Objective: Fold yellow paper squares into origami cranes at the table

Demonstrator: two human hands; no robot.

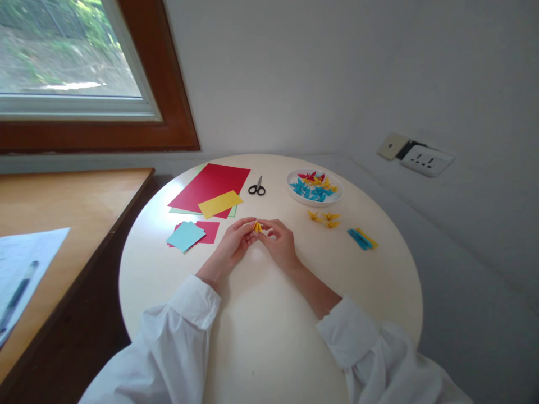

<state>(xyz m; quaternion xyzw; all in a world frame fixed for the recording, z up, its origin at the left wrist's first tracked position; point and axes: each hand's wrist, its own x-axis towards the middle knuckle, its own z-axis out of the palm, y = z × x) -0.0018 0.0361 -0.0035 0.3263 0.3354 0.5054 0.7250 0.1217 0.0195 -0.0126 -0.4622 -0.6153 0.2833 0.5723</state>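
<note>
Between my two hands, over the middle of the round white table (269, 314), is a small folded yellow paper piece (257, 226). My left hand (236, 238) pinches it from the left, its fingers closed. From the other side my right hand (278, 240) grips it with thumb and fingertips. The fingers hide part of its folds. To the right of my hands lie 3 yellow paper cranes (330, 219). Farther back, a shallow white dish (295, 197) holds several blue, yellow and red cranes (315, 188).
Scissors (257, 187) with black handles lie at the back. On the left are red sheets (210, 185), a yellow strip (220, 203) and light blue squares (186, 236). Blue and yellow folded strips (361, 239) lie right. A wooden desk (96, 196) bears paper and a pen (19, 294).
</note>
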